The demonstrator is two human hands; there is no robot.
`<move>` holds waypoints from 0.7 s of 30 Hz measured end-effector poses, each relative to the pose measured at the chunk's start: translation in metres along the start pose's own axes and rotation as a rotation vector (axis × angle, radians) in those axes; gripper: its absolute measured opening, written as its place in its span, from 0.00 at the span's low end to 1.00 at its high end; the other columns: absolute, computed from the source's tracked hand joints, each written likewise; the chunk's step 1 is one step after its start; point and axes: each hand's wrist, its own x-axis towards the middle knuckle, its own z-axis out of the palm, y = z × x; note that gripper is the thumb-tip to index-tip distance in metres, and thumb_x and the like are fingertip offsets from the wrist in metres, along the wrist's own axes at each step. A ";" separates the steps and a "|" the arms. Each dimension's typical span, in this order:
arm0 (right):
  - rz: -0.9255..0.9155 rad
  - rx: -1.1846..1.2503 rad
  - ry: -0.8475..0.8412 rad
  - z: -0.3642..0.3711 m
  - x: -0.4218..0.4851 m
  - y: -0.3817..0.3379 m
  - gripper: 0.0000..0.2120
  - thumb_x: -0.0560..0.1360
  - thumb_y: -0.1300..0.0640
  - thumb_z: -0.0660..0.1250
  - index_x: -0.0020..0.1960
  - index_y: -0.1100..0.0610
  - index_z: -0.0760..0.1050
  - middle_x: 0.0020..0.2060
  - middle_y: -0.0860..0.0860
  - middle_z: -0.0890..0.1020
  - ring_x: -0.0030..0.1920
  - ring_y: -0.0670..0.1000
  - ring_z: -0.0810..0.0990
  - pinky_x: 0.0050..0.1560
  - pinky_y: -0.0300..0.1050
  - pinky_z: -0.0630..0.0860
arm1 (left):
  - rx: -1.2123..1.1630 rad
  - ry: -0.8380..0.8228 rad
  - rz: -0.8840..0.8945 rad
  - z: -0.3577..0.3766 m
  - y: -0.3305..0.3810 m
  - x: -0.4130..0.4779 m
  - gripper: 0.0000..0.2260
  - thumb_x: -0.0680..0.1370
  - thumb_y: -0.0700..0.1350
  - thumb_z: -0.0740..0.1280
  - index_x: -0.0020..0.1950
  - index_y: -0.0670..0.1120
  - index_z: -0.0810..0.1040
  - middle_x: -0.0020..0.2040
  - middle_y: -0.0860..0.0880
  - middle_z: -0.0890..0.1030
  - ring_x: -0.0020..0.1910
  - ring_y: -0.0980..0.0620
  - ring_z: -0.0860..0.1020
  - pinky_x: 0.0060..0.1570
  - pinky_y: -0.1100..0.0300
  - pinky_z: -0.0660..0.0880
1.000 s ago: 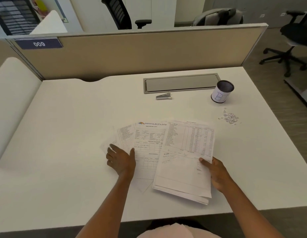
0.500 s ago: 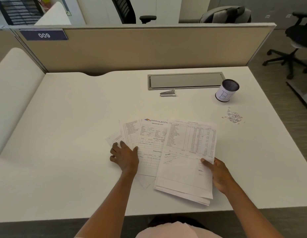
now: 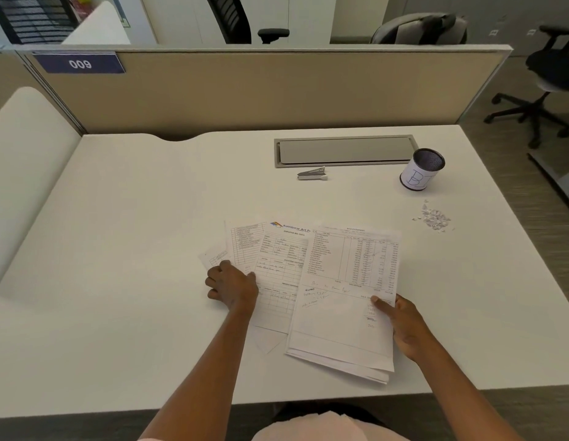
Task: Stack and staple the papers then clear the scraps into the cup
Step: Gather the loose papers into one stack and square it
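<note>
Two hands (image 3: 234,289) (image 3: 404,326) on papers (image 3: 343,313) (four fanned)

The desk (image 3: 117,249) lies bare on its left half and between the papers (image 3: 324,281) and the stapler (image 3: 312,174). Right of the papers, only the scraps (image 3: 433,217) lie before the cup (image 3: 421,169). The partition (image 3: 261,90) walls the far edge.

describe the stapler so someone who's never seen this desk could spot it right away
On the white desk, find the grey rectangular cover plate set into the top near the far divider. Just in front of its left half lies the stapler, small, silvery and wedge-shaped. It is the only metal item, standing apart from the cup and the papers.
</note>
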 end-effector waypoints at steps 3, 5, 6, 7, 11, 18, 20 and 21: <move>0.001 -0.003 0.001 0.001 0.001 0.000 0.14 0.78 0.62 0.72 0.63 0.54 0.81 0.58 0.52 0.87 0.58 0.58 0.86 0.58 0.56 0.82 | -0.005 -0.007 -0.006 0.000 0.001 0.000 0.27 0.74 0.43 0.79 0.71 0.42 0.74 0.72 0.38 0.69 0.74 0.36 0.65 0.72 0.41 0.62; 0.002 -0.005 -0.004 0.001 0.001 0.001 0.14 0.78 0.62 0.72 0.63 0.53 0.81 0.58 0.52 0.87 0.58 0.57 0.86 0.59 0.57 0.81 | -0.012 -0.019 -0.014 0.000 0.003 0.001 0.27 0.74 0.41 0.78 0.71 0.43 0.75 0.72 0.39 0.69 0.74 0.37 0.65 0.72 0.41 0.62; 0.002 -0.006 -0.007 0.002 0.002 0.001 0.14 0.78 0.62 0.72 0.62 0.53 0.81 0.58 0.52 0.87 0.58 0.57 0.86 0.60 0.57 0.81 | -0.011 -0.026 -0.019 0.000 0.004 0.001 0.25 0.74 0.41 0.78 0.70 0.43 0.76 0.72 0.39 0.69 0.73 0.37 0.65 0.72 0.41 0.63; 0.003 -0.005 -0.009 0.002 0.002 0.001 0.14 0.78 0.62 0.72 0.62 0.53 0.81 0.58 0.52 0.87 0.58 0.57 0.86 0.61 0.57 0.81 | -0.008 -0.032 -0.023 0.000 0.005 0.001 0.24 0.74 0.40 0.77 0.69 0.43 0.77 0.72 0.39 0.69 0.73 0.37 0.65 0.72 0.41 0.63; -0.002 -0.010 -0.016 0.005 0.002 0.000 0.13 0.78 0.62 0.72 0.62 0.53 0.81 0.57 0.51 0.88 0.56 0.55 0.87 0.56 0.54 0.82 | 0.005 -0.056 -0.013 -0.002 0.009 0.001 0.22 0.74 0.38 0.75 0.67 0.44 0.74 0.69 0.39 0.74 0.71 0.37 0.70 0.70 0.41 0.64; -0.002 -0.020 -0.014 0.005 0.006 -0.002 0.13 0.78 0.62 0.72 0.61 0.53 0.81 0.55 0.50 0.88 0.55 0.55 0.87 0.56 0.54 0.82 | -0.136 -0.083 -0.020 -0.008 0.010 0.000 0.29 0.76 0.36 0.74 0.74 0.44 0.66 0.66 0.40 0.82 0.65 0.36 0.80 0.69 0.42 0.69; 0.005 -0.016 -0.019 0.004 0.008 0.000 0.14 0.78 0.62 0.72 0.62 0.55 0.81 0.55 0.51 0.88 0.55 0.55 0.87 0.56 0.53 0.82 | -0.251 -0.090 -0.028 -0.013 0.011 -0.004 0.26 0.76 0.36 0.74 0.73 0.42 0.70 0.65 0.38 0.82 0.64 0.36 0.81 0.67 0.43 0.76; 0.011 -0.014 -0.024 0.003 0.008 0.001 0.14 0.78 0.63 0.72 0.63 0.55 0.81 0.56 0.52 0.88 0.56 0.55 0.87 0.56 0.53 0.82 | -0.307 -0.091 -0.025 -0.015 0.012 -0.007 0.24 0.77 0.37 0.74 0.71 0.41 0.72 0.65 0.38 0.83 0.63 0.36 0.81 0.65 0.43 0.78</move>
